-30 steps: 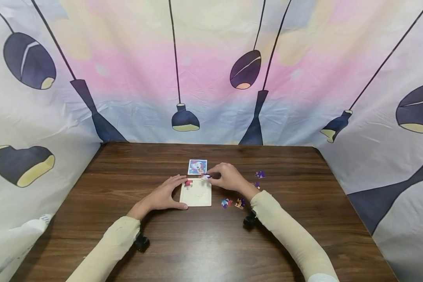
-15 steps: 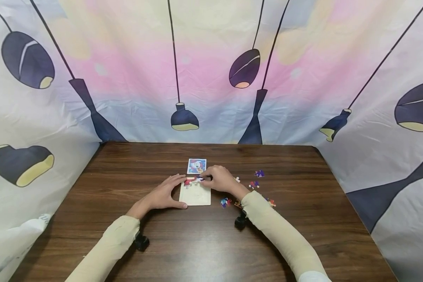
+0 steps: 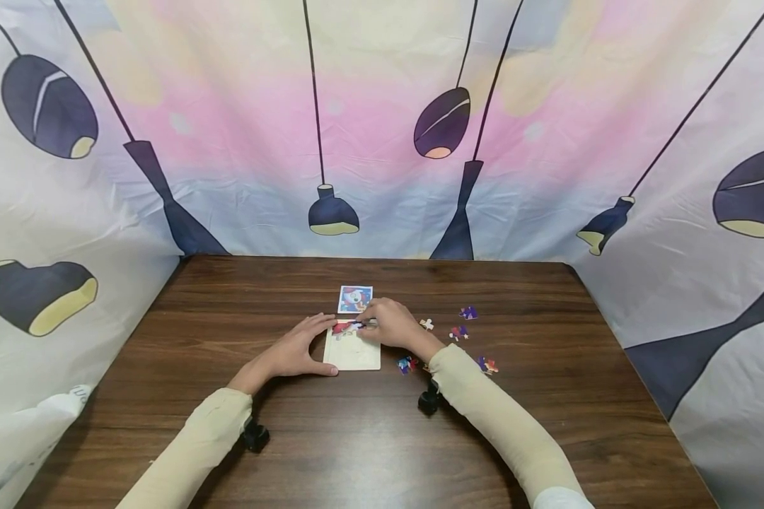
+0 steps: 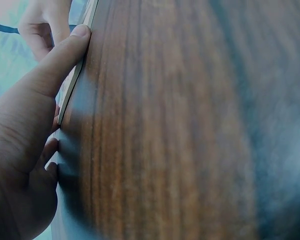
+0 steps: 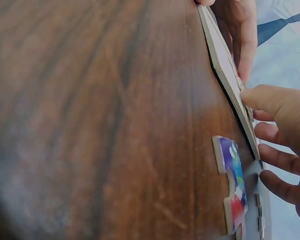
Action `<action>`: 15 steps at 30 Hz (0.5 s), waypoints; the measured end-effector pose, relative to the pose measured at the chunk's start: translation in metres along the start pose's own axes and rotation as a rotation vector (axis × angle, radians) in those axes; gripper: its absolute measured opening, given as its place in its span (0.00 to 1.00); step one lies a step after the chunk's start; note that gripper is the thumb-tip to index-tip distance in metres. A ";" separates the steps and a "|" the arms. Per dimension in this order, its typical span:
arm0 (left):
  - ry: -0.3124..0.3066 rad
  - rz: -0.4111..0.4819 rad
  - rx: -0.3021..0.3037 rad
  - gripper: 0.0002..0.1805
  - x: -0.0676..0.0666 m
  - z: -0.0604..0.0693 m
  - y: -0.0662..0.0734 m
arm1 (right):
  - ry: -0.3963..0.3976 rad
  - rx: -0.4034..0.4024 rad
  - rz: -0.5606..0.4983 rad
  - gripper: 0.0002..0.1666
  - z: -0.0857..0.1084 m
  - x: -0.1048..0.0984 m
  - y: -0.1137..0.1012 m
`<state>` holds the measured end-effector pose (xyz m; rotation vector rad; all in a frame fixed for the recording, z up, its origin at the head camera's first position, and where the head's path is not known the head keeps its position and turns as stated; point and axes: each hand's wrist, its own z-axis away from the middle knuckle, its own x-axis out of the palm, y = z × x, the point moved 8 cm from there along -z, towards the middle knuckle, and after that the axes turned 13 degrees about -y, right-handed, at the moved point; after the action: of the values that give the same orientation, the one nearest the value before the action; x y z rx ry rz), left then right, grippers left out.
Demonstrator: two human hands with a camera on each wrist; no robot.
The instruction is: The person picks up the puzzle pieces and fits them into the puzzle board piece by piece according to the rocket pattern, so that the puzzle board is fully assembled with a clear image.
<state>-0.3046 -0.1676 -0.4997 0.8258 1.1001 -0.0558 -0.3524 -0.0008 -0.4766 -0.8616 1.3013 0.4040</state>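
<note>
The pale puzzle board [image 3: 356, 355] lay flat on the brown table [image 3: 331, 431], just nearer the person than the picture card [image 3: 355, 300]. It was about square, so I could pick out no long axis; its near and far edges ran roughly along the table's far edge. The left hand [image 3: 294, 350] was spread wide, thumb touching the near left corner, fingers at the far left. The right hand [image 3: 390, 324] pinched a puzzle piece over the board's far part, the piece's direction mostly hidden by fingers.
</note>
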 end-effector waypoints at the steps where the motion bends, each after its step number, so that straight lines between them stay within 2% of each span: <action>1: 0.000 0.001 0.000 0.60 0.000 0.000 0.000 | -0.001 0.001 -0.001 0.18 0.000 0.000 0.000; 15: -0.007 0.008 -0.013 0.61 0.001 -0.001 -0.004 | 0.014 -0.008 -0.003 0.16 -0.001 0.000 -0.001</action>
<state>-0.3062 -0.1689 -0.5031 0.8179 1.0895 -0.0453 -0.3526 -0.0025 -0.4763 -0.8739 1.3121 0.4017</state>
